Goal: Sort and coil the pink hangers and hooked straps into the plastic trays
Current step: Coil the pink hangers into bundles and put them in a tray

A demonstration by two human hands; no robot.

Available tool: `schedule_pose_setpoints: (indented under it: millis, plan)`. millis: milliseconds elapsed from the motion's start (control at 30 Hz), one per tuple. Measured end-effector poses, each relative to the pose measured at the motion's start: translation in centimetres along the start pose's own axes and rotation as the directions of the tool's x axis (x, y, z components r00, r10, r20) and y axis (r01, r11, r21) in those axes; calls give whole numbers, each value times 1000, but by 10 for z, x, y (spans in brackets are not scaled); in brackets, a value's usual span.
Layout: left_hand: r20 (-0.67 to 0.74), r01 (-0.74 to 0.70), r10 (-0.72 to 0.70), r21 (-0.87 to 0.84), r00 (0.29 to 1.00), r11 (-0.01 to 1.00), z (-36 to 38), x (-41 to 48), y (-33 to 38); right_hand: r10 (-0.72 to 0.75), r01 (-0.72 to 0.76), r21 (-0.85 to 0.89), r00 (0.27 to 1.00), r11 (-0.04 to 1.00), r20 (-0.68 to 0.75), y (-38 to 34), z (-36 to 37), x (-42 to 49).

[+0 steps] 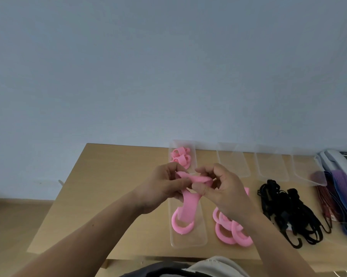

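Both hands hold one pink hanger above a long clear tray. My left hand grips its folded upper end, and my right hand pinches the same fold from the right. The hanger's ring end hangs down over the tray. Coiled pink hangers lie at the tray's far end. More loose pink hangers lie on the table right of the tray, partly hidden by my right wrist. A heap of black hooked straps lies further right.
Three empty clear trays stand along the wooden table's back edge. Red, blue and purple straps lie at the far right beside a white telephone. A plain wall rises behind the table.
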State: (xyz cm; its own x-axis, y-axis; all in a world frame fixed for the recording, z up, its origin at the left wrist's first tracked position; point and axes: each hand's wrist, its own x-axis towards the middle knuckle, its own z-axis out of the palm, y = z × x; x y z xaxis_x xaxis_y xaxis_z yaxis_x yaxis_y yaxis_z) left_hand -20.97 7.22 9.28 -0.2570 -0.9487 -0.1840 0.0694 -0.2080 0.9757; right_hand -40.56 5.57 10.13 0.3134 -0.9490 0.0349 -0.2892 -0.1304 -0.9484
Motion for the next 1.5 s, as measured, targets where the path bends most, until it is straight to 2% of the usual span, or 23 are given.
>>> schedule_pose_setpoints:
  millis: [133,200,300,400,533,667,733,800,900,967,1033,1167,1267,1400,1500]
  plan:
    - [-56,-77,86,149,995,986,1,-3,0,41,-39,-41,998,998,48,0,-4,0]
    - [-65,-71,85,195,994,978,3,-5,0,36,-32,-85,998,996,47,1,-3,-1]
    - [-46,77,-72,119,996,990,7,-6,2,-109,97,-288,994,953,-23,3,0,-3]
    - [36,260,-263,80,964,962,7,-6,5,-292,264,-378,956,887,-19,6,3,-6]
    - [74,298,-296,-22,952,954,5,-4,7,-447,409,-441,895,799,19,11,3,-7]
    - [49,275,-272,-62,961,959,6,-1,4,-499,458,-472,866,753,46,14,4,-6]
    - [37,250,-248,-71,968,966,6,-1,3,-489,449,-456,872,768,35,15,4,-5]
    - [19,216,-215,-60,976,975,5,-2,3,-433,406,-363,902,839,10,17,3,-5]
    - [-43,126,-126,-5,991,992,5,-3,2,-232,232,-99,973,968,9,18,4,-6]
    - [-88,42,-35,90,995,995,4,-4,2,-99,96,75,994,993,40,19,7,-6]
    - [-103,-25,44,181,994,983,5,-5,2,-41,37,143,999,989,26,20,9,-5]
    - [-135,-81,114,229,984,970,6,-7,0,-10,5,132,999,991,37,21,7,-3]
    - [-109,9,9,164,994,986,6,-7,0,-35,33,89,999,995,13,21,6,-5]
    - [-35,100,-96,192,995,976,2,-6,3,-76,76,50,997,996,-4,20,8,-5]
    - [4,141,-142,111,990,984,1,-6,4,-160,159,-67,987,985,-18,21,9,-4]
